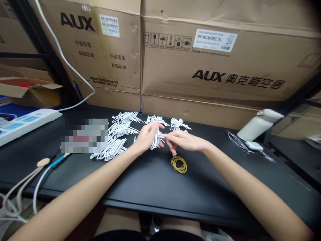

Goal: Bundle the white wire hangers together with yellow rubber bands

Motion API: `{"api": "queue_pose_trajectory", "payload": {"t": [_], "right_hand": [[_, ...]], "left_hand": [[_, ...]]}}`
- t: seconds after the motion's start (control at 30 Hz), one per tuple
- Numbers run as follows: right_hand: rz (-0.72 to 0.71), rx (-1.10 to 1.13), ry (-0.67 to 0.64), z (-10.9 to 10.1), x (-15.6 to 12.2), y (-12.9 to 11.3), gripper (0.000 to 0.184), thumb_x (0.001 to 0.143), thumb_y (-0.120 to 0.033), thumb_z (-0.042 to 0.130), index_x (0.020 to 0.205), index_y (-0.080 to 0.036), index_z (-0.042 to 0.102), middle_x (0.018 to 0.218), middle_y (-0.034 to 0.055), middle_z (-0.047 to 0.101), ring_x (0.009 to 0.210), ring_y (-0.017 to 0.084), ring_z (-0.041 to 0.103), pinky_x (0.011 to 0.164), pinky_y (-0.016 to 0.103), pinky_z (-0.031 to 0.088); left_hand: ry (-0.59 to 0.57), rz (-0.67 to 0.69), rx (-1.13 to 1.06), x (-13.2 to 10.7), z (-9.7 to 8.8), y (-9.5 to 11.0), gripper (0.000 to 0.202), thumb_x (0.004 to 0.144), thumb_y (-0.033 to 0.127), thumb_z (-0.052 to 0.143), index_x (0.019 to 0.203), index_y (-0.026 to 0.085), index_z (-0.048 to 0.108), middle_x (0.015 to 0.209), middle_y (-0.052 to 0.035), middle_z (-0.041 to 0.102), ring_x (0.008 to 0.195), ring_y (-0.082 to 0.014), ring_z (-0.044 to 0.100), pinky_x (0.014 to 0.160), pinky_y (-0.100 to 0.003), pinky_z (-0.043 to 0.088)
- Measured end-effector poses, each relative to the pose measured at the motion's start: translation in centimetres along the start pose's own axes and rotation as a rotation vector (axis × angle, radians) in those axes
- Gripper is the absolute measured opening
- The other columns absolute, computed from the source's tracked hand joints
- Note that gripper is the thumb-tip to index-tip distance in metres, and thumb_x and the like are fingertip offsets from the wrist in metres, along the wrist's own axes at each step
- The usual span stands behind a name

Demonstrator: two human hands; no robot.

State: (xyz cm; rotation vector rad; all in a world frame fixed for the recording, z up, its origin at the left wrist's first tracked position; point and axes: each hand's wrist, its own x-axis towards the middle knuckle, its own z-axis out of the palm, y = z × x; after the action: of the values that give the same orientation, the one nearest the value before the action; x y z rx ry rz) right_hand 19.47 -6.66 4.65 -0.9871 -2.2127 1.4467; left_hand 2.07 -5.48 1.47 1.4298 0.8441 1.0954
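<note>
My left hand [145, 136] is closed round a bunch of white wire hooks [155, 142] held above the black desk. With thumb and fingers, my right hand [184, 140] pinches the straight ends of the same bunch. Just below my right hand lies a loose coil of yellow rubber bands [179, 164]. Several more piles of white hooks [110, 150] rest to the left of my hands, and smaller piles [178, 124] sit behind them. My fingers partly cover the held bunch.
Large cardboard boxes [215, 80] stand along the back of the desk [140, 187]. A white bottle [259, 125], glasses [238, 142] and a small white case [254, 146] lie on the right. At left are a power strip [30, 124], cables [37, 190] and a blurred-out object [86, 137].
</note>
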Motion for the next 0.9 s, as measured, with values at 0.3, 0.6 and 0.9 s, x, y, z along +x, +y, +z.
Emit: {"api": "queue_pose_trajectory", "payload": {"t": [0.3,0.6,0.9], "right_hand": [[-0.065,-0.106,0.091,0.7,0.0,-0.1,0.049,0.094,-0.050,0.032,0.057,-0.019,0.041,0.044,-0.0038,0.051,0.044,0.009,0.046,0.057,0.024,0.041],[-0.064,-0.262,0.150,1.3,0.1,-0.2,0.051,0.096,-0.047,0.029,0.059,-0.017,0.048,0.046,-0.0037,0.050,0.043,0.009,0.045,0.055,0.023,0.040],[-0.060,-0.284,0.158,1.4,0.1,-0.1,0.052,0.096,-0.046,0.029,0.058,-0.017,0.048,0.047,-0.0036,0.049,0.045,0.009,0.046,0.055,0.023,0.040]], "left_hand": [[-0.006,-0.048,-0.062,0.1,0.0,0.4,0.032,0.087,0.044,0.046,0.091,0.014,0.054,0.045,0.0002,0.058,0.036,-0.0151,0.057,0.034,-0.021,0.044],[-0.008,0.000,-0.029,0.4,-0.2,-0.3,0.036,0.088,0.050,0.042,0.086,0.016,0.053,0.049,0.0007,0.057,0.032,-0.0125,0.051,0.033,-0.021,0.040],[0.010,0.022,0.013,0.3,-0.1,-0.4,0.036,0.091,0.050,0.037,0.077,0.018,0.047,0.042,0.0049,0.049,0.029,-0.0113,0.048,0.032,-0.019,0.035]]}}
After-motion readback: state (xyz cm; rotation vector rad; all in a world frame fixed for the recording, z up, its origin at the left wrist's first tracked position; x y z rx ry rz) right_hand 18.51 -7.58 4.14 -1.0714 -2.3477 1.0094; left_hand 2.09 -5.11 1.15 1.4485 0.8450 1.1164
